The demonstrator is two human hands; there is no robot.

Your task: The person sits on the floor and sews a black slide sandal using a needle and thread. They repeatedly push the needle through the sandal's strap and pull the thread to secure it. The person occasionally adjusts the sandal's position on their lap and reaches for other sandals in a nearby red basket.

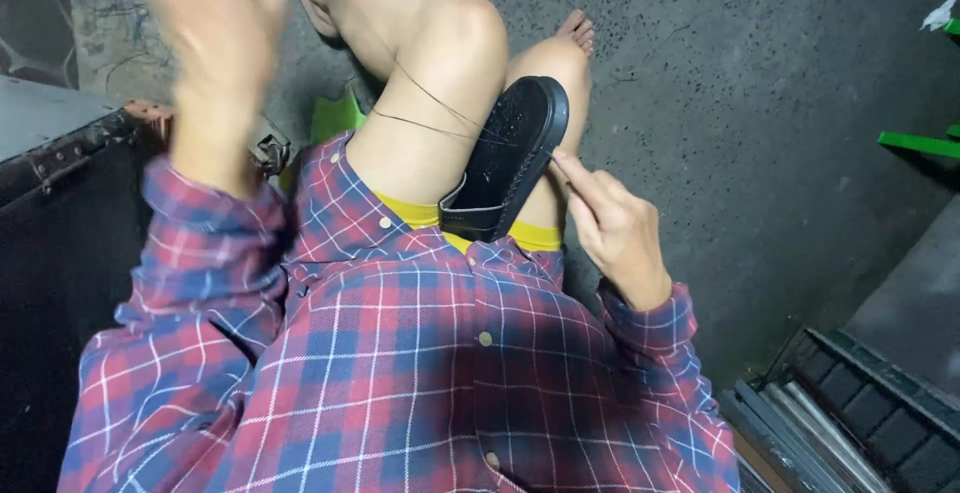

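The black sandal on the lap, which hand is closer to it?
Right. The right hand has its fingers at the edge of the black sandal. The left hand is raised, blurred, well away from it.

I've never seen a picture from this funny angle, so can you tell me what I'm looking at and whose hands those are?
The camera sits on a person's head and looks down, so you see their own body: a red and blue checked shirt, bare knees and a foot on the grey concrete floor. A black slipper is wedged between the legs, sole facing out. The right hand pinches at the slipper's edge with its fingertips. The left hand is raised high and blurry. A thin dark thread runs across the knee to the slipper. A dark box stands at the left.
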